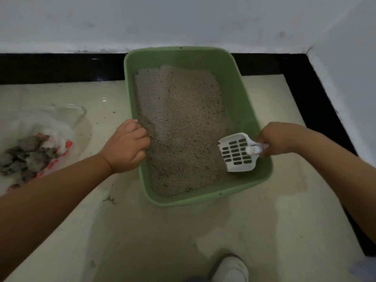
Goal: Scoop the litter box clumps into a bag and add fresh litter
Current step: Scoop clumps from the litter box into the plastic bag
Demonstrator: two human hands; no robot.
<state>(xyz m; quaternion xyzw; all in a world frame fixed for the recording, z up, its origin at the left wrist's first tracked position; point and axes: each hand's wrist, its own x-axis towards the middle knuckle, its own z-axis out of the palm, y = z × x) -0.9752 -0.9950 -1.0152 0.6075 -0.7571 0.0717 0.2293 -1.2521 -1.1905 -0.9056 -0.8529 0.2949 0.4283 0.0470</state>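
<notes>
A green litter box (242, 102) stands on the tiled floor against the wall, filled with grey-brown litter (181, 123). My left hand (127, 146) grips the box's left rim, fingers curled over the edge. My right hand (278, 139) holds the handle of a white slotted scoop (237, 152), whose blade lies over the litter in the near right corner of the box. The scoop looks empty. On the floor at the left lies a clear plastic bag with red print (50, 139), open, holding grey clumps (26, 157).
A black skirting strip (61, 68) runs along the white wall behind and turns down the right side. A white shoe (232, 269) shows at the bottom edge. Bits of debris (109, 199) lie on the cream floor tiles near the box's left corner.
</notes>
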